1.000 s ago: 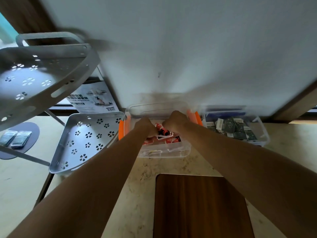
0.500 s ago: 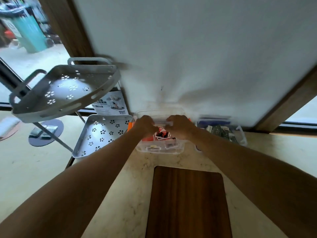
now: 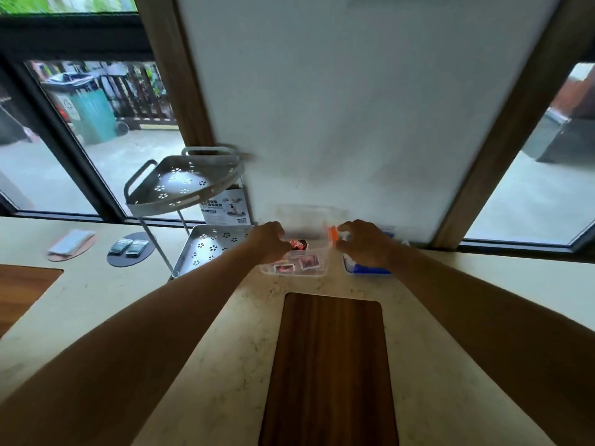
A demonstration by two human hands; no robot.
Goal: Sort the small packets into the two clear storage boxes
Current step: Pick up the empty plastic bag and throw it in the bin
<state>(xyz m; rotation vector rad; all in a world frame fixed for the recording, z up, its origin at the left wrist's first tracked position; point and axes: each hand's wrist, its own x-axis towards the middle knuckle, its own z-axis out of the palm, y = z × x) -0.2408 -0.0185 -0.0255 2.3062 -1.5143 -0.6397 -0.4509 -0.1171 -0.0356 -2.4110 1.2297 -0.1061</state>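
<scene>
We reach both arms forward over a pale stone counter (image 3: 206, 317) toward the white wall panel (image 3: 354, 107) at its far edge

Left hand (image 3: 269, 241): curled, fingers bent down at the near-left corner of the clear storage box (image 3: 294, 272); what it pinches, if anything, we cannot tell

Right hand (image 3: 365, 243): curled at the box's right side, fingertips beside the orange latch (image 3: 333, 235); grip blurred, contact uncertain

Clear storage box: against the wall panel, holding red packets (image 3: 297, 244) and a few pinkish ones near its front wall

Second box (image 3: 367, 268): just right of the first, largely hidden under our right hand; a blue part shows at its front

Perforated grey corner rack (image 3: 183, 185): left of the boxes, its lower tray (image 3: 209, 249) close to the left hand, little room between

Dark wood inlay (image 3: 328, 365): set in the counter, nearer us than the boxes, bare

Far left: two dark packets (image 3: 128, 247) on a round dark mat (image 3: 128, 255), well apart from the boxes
</scene>
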